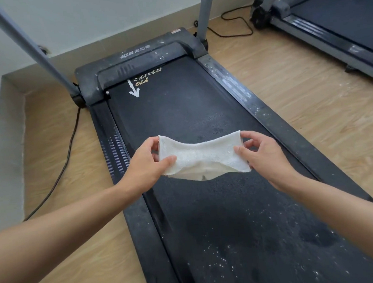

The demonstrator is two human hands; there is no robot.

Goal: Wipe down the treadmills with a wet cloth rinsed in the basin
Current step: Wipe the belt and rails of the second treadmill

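A white cloth (203,156) hangs stretched in the air between my two hands, above the middle of a black treadmill belt (179,111). My left hand (147,162) pinches the cloth's left edge between thumb and fingers. My right hand (262,157) pinches its right edge the same way. The cloth is folded over and sags in the middle. White specks and darker wet patches mark the belt nearer to me. The treadmill's dark motor cover (138,61) at the far end looks dusty.
Two grey uprights (36,52) rise from the treadmill's far corners. A second treadmill (337,21) stands at the upper right. Black power cables (67,152) run over the wooden floor on the left and behind. A wall with a beige skirting closes the far side.
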